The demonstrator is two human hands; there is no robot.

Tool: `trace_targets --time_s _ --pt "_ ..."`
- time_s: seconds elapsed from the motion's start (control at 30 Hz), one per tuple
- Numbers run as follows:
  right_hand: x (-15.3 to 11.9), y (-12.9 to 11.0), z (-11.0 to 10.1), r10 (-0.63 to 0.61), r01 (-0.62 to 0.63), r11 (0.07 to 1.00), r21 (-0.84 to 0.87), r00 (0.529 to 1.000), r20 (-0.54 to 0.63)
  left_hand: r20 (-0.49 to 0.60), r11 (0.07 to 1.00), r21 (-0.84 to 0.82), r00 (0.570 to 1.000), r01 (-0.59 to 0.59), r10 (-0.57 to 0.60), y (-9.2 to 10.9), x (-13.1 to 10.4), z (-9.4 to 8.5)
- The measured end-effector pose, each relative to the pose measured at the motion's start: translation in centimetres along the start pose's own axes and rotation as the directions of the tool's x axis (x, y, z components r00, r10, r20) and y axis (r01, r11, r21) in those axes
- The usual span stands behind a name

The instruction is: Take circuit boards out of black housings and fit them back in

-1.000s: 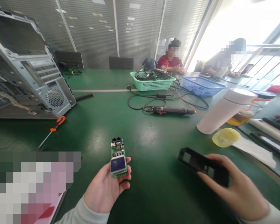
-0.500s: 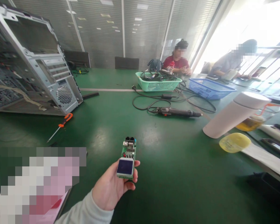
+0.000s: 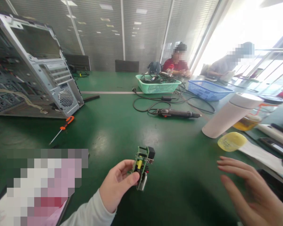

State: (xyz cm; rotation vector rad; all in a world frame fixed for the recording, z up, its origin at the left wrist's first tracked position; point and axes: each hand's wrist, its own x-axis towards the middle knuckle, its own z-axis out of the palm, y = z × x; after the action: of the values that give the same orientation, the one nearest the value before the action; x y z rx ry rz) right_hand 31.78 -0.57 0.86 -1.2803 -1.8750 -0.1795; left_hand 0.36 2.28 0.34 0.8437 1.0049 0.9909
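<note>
My left hand (image 3: 119,183) pinches a small green circuit board assembly (image 3: 142,168) between thumb and fingers, above the green table (image 3: 103,128). The assembly is turned edge-on, showing stacked boards, a yellow part inside and a black connector at its upper right. On the right, my right hand (image 3: 252,191) is raised with its fingers apart and nothing between them. It is nearest to the yellow oval object (image 3: 232,141) and the white strip beside it.
An open metal computer case (image 3: 68,94) stands at left, an orange-handled screwdriver (image 3: 63,127) before it. Beyond lie a corded black tool (image 3: 176,113), a green basket (image 3: 159,88) of cables and a blue basket (image 3: 208,91). A pale bottle (image 3: 231,114) stands right. Two people sit behind.
My left hand has rotated the board assembly from its screen face to its edge and shifted it slightly right. My right hand has come into view from the right. The view has moved slightly.
</note>
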Motion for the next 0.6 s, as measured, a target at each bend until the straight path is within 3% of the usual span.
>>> trace_targets --time_s 0.1,0.2,0.3,0.37,0.47,0.6 --pt "1.9 -4.1 1.9 -0.157 0.153 0.986 0.063 0.986 0.054 -0.022 0.943 0.305 0.989 -0.131 0.144 0.2 -0.5 0.2" --pt "2.8 -6.5 3.5 -0.232 0.219 0.97 0.103 0.962 0.146 0.049 0.731 0.623 0.946 -0.279 0.319 -0.1 -1.0 0.1" --pt "2.8 -7.5 5.2 -0.324 0.307 0.946 0.106 0.914 0.244 0.217 0.523 0.712 0.856 -0.468 0.47 -0.7 -1.2 -0.2" --pt "2.7 -7.8 6.4 -0.369 0.357 0.929 0.093 0.897 0.242 0.299 0.447 0.691 0.787 -0.568 0.539 -0.9 -1.1 -0.2" --pt "2.4 -8.4 7.6 -0.388 0.384 0.921 0.061 0.899 0.205 0.276 0.468 0.663 0.773 -0.584 0.572 -0.8 -1.0 0.3" --pt "2.3 -8.7 7.1 -0.347 0.339 0.938 0.074 0.919 0.187 0.176 0.598 0.61 0.824 -0.521 0.539 -0.3 -1.5 1.0"
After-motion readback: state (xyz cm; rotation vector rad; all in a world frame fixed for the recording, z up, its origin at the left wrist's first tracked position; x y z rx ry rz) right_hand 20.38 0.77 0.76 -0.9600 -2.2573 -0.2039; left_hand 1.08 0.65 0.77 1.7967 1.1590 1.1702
